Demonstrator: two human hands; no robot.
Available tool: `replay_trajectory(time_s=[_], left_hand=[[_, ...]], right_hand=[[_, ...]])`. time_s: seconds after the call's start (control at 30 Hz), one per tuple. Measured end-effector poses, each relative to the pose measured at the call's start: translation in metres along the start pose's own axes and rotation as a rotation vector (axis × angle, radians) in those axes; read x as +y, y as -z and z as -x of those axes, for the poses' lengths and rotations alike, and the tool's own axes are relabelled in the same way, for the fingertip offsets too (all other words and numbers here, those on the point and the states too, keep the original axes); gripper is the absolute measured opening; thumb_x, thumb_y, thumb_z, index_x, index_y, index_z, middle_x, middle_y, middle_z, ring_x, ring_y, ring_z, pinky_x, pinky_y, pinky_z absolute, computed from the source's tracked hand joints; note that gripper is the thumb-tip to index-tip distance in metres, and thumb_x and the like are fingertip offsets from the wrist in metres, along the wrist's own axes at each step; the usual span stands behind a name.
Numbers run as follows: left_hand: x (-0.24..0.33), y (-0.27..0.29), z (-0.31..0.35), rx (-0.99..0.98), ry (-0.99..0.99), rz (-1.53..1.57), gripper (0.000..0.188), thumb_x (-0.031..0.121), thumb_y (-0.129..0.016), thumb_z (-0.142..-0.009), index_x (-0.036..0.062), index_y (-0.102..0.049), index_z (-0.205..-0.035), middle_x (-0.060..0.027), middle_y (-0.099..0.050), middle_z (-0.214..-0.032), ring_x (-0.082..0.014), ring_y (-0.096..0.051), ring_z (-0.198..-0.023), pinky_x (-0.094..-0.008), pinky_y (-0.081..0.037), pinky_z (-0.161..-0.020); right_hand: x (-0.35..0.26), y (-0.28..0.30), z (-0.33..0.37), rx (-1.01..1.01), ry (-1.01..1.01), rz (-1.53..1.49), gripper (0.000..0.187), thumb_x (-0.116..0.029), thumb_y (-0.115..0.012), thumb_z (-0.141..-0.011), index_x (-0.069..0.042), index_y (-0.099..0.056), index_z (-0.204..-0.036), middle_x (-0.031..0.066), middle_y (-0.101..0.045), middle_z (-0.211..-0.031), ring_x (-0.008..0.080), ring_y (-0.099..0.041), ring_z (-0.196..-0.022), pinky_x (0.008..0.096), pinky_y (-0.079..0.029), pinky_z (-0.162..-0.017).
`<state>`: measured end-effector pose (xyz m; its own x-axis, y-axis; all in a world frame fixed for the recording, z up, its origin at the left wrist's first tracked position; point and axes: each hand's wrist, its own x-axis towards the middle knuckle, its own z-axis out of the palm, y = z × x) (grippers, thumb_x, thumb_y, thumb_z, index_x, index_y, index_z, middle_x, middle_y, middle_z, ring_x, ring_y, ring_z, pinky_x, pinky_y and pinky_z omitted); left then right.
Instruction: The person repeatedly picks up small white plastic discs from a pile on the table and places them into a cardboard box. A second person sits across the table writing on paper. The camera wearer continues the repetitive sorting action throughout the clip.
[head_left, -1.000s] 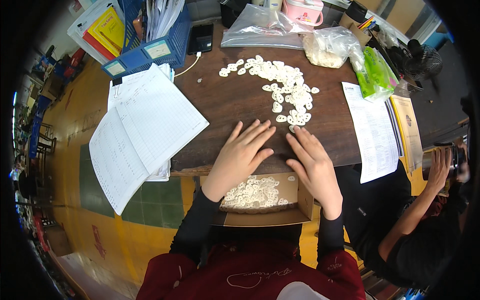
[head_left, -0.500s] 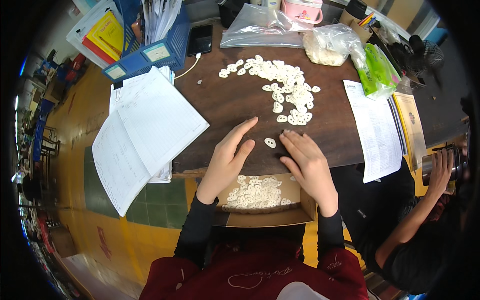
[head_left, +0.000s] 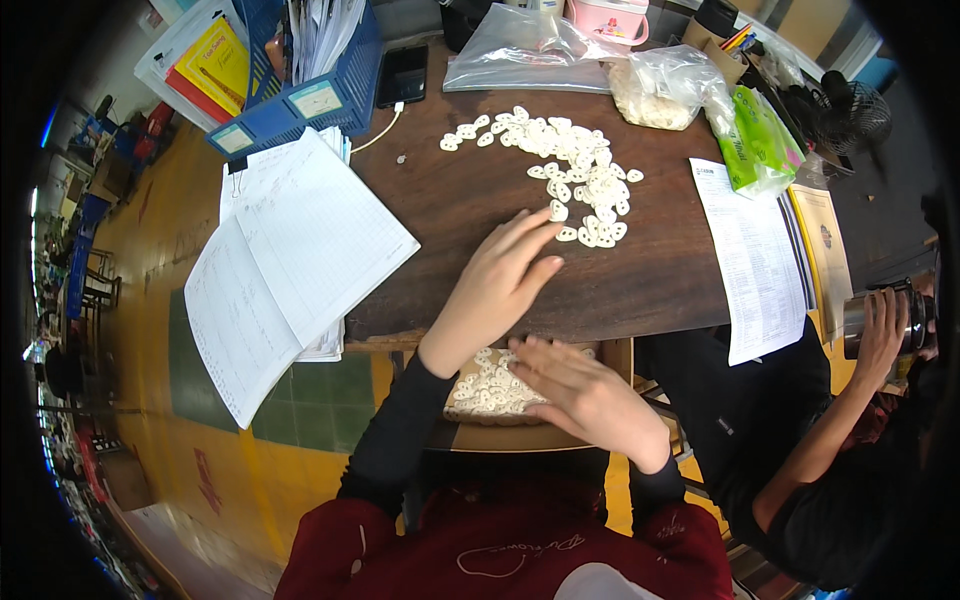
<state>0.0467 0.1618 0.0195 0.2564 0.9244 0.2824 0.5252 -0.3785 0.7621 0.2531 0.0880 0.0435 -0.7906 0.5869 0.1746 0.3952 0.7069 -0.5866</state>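
Small flat cream pieces (head_left: 603,187), rounded with two holes each, lie in a curved heap on the dark wooden table (head_left: 660,275). With fingers stretched out, my left hand (head_left: 500,285) reaches to the heap's near left edge, its fingertips at one piece (head_left: 558,211). My right hand (head_left: 585,393) hovers over an open cardboard box (head_left: 500,437) below the table's front edge, fingers extended and slightly blurred. More of the same pieces (head_left: 488,390) fill the box, partly covered by that hand. No piece shows in either hand.
An open notebook (head_left: 300,240) and a blue file holder (head_left: 320,100) occupy the left, beside a phone (head_left: 403,76). Plastic bags (head_left: 530,50) lie at the back. Printed sheets (head_left: 745,260) and a green packet (head_left: 757,140) are right, near another person's hand (head_left: 880,335).
My left hand has moved forward and right to the heap's edge. My right hand has drawn back from the table to above the box. The lone piece between the hands no longer shows there.
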Motion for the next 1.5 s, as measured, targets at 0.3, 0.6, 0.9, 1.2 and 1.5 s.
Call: replay_trajectory(time_s=[0.3,0.6,0.9,1.2,1.5], left_hand=[[-0.004,-0.010,0.004,-0.148,-0.118,-0.360,0.056,0.035,-0.060,-0.107,0.0101,-0.051,-0.157,-0.0086,-0.042,-0.169,-0.0307,-0.040,-0.154,-0.0501,-0.028,-0.129],[0.004,0.025,0.046,-0.108,0.036,-0.265,0.064,0.031,-0.060,-0.107,0.0118,-0.039,-0.164,-0.0136,-0.048,-0.163,-0.0344,-0.046,-0.150,-0.0536,-0.029,-0.127],[-0.010,0.023,0.030,-0.124,-0.022,-0.315,0.063,0.036,-0.058,-0.108,0.0160,-0.039,-0.165,-0.0139,-0.041,-0.168,-0.0344,-0.038,-0.156,-0.0538,-0.026,-0.128],[-0.032,-0.030,-0.045,-0.045,-0.117,-0.545,0.067,0.050,-0.048,-0.111,0.0144,-0.036,-0.166,-0.0151,-0.032,-0.172,-0.0378,-0.031,-0.158,-0.0569,-0.024,-0.128],[-0.011,0.018,0.025,-0.248,-0.123,-0.353,0.060,0.037,-0.061,-0.105,0.0209,-0.047,-0.161,-0.0044,-0.039,-0.171,-0.0271,-0.035,-0.158,-0.0509,-0.024,-0.130]], right_hand=[[0.002,0.037,0.025,0.135,-0.027,-0.026,0.046,-0.018,-0.079,-0.091,0.000,-0.070,-0.133,0.0185,-0.066,-0.143,0.0360,-0.061,-0.137,0.0496,-0.049,-0.116],[0.037,0.022,-0.035,0.280,-0.080,0.179,0.046,-0.018,-0.076,-0.094,-0.004,-0.068,-0.137,0.0166,-0.061,-0.148,0.0351,-0.058,-0.139,0.0480,-0.047,-0.117],[0.012,0.002,-0.008,0.118,-0.012,0.186,0.048,-0.024,-0.078,-0.092,-0.003,-0.069,-0.134,0.0141,-0.064,-0.147,0.0304,-0.061,-0.136,0.0448,-0.049,-0.116],[-0.011,0.014,0.025,0.089,-0.040,0.030,0.043,-0.025,-0.077,-0.090,-0.002,-0.074,-0.127,0.0160,-0.067,-0.142,0.0363,-0.063,-0.133,0.0488,-0.050,-0.112],[0.003,0.029,0.013,0.203,-0.021,0.054,0.042,-0.020,-0.079,-0.089,-0.004,-0.074,-0.128,0.0170,-0.067,-0.141,0.0359,-0.063,-0.132,0.0489,-0.050,-0.112]])
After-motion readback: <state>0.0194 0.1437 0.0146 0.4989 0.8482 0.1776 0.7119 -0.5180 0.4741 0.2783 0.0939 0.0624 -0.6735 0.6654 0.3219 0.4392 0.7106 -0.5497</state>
